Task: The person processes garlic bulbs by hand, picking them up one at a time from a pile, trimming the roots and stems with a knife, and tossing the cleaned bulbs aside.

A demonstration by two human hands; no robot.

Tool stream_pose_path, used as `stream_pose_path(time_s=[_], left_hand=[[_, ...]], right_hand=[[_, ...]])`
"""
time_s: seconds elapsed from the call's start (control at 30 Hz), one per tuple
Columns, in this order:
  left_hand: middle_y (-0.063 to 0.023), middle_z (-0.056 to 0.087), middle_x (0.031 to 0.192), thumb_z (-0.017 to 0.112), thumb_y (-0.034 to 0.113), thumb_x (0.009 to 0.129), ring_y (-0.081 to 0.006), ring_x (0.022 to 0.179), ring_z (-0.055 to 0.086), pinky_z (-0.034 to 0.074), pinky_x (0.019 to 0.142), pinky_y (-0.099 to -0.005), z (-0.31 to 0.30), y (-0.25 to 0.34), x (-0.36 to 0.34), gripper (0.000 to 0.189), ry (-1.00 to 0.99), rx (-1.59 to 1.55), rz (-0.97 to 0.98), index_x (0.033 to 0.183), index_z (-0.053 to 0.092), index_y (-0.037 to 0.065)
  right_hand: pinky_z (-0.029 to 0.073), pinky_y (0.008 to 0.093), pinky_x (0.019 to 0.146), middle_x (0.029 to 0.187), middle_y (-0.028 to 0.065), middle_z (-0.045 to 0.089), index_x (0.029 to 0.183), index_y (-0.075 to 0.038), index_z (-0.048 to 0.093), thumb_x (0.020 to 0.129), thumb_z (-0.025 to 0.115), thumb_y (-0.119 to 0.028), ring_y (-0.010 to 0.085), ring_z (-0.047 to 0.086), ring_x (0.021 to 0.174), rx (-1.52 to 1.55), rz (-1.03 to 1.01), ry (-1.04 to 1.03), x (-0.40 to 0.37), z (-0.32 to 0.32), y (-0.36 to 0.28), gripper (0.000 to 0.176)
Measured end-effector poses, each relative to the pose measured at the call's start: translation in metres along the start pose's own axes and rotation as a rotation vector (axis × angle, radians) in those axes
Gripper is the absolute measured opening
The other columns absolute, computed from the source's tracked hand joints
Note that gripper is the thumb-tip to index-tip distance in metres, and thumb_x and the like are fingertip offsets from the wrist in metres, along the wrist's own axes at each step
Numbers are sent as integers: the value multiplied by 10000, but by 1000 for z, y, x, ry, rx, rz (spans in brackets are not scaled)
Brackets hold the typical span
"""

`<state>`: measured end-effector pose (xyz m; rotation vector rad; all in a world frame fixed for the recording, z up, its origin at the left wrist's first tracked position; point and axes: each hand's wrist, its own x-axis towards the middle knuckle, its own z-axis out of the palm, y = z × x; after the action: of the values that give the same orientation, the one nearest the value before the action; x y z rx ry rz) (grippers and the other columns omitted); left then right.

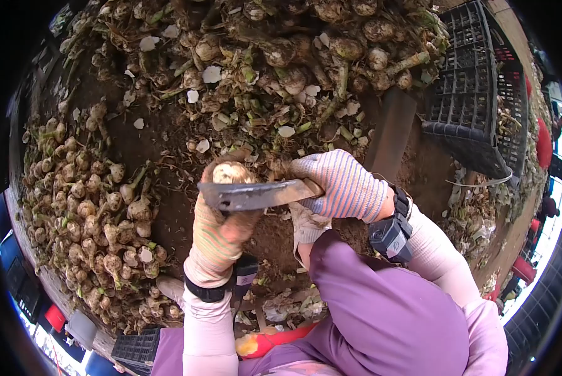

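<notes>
My right hand (343,185), in a striped glove, is closed round the short handle of a knife (259,195). Its broad, dark, worn blade points left and crosses in front of my left hand (218,235). That hand, also gloved, has its fingers wrapped round a garlic bulb (232,172), whose pale top shows just above the blade. The blade overlaps the lower part of the bulb and hides some of the fingers. Below the hands, loose dirt and trimmings cover the ground between my legs.
A big heap of untrimmed garlic (281,50) with stalks lies ahead. Another pile of garlic bulbs (87,207) spreads on the left. A black plastic crate (462,81) stands tilted at the upper right, near a dark flat bar (392,131). My bent knee (368,282) is close below the right hand.
</notes>
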<state>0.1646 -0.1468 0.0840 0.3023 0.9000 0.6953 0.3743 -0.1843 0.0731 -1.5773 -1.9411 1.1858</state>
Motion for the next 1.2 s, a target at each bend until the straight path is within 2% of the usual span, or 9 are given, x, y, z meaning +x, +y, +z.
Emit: stream_pose_path(time_s=[0.03, 0.4, 0.47, 0.57, 0.7, 0.77, 0.97, 1.1, 1.2], left_hand=[[-56, 554, 986, 700, 173, 793, -157, 899, 569, 482, 808, -284, 2, -2, -6, 588, -124, 667, 249, 1251, 364, 18], [-49, 635, 879, 601, 159, 788, -223, 821, 614, 512, 684, -332, 12, -19, -14, 141, 120, 846, 320, 918, 629, 110], [-32, 611, 867, 780, 121, 685, -121, 776, 604, 490, 714, -242, 2, -14, -5, 601, -260, 1271, 628, 1163, 432, 16], [-31, 632, 790, 751, 80, 683, -112, 730, 613, 500, 675, -255, 5, -16, -11, 477, -124, 808, -18, 1081, 496, 19], [-54, 610, 920, 532, 16, 848, -168, 710, 592, 523, 571, -273, -4, -18, -31, 271, -325, 398, -155, 1118, 503, 28], [-46, 641, 827, 631, 309, 827, -182, 688, 596, 518, 618, -284, 3, -20, -12, 322, 90, 144, 64, 1045, 597, 75], [-61, 534, 1085, 770, 130, 654, -133, 875, 549, 469, 757, -220, 8, 15, -2, 601, -162, 1585, 895, 1198, 527, 49], [-130, 574, 1044, 687, 176, 770, -181, 790, 596, 528, 698, -282, -12, 11, -4, 487, -87, 34, 182, 1170, 484, -14], [-132, 530, 1050, 639, 185, 779, -214, 822, 573, 524, 740, -303, 1, -7, 2, 465, -154, -300, 183, 1171, 472, -1]], right_hand=[[455, 389, 575, 689, 168, 554, 886, -37, 577, 669, 665, -206, 376, 573, 698, 0, 3, 1, 0, -2, -3, 289], [469, 421, 613, 727, 131, 585, 871, -72, 582, 645, 658, -160, 354, 591, 731, -6, -72, -13, -5, -1, -4, 254], [469, 422, 604, 719, 129, 580, 862, -72, 581, 635, 655, -151, 354, 591, 720, -11, -85, -14, -5, 2, 5, 251], [473, 415, 594, 697, 132, 578, 850, -70, 582, 628, 641, -149, 358, 587, 699, 39, -178, -2, -8, 14, 34, 243], [467, 382, 582, 688, 156, 592, 864, -41, 615, 660, 661, -178, 315, 594, 646, -37, 136, 86, -27, 14, 71, 250], [450, 352, 569, 649, 152, 560, 855, -30, 616, 747, 646, -226, 293, 573, 608, 275, 226, 193, -32, 2, 41, 226], [447, 329, 589, 663, 145, 570, 872, -14, 610, 782, 640, -257, 241, 547, 592, 275, 361, 103, -30, 13, 35, 261], [458, 311, 617, 670, 120, 592, 870, -25, 615, 780, 639, -246, 199, 570, 617, 421, 341, 76, -30, 20, 31, 240], [456, 296, 572, 644, 89, 592, 839, -39, 621, 777, 645, -215, 150, 571, 595, 547, 373, 22, -27, 20, 21, 188]])
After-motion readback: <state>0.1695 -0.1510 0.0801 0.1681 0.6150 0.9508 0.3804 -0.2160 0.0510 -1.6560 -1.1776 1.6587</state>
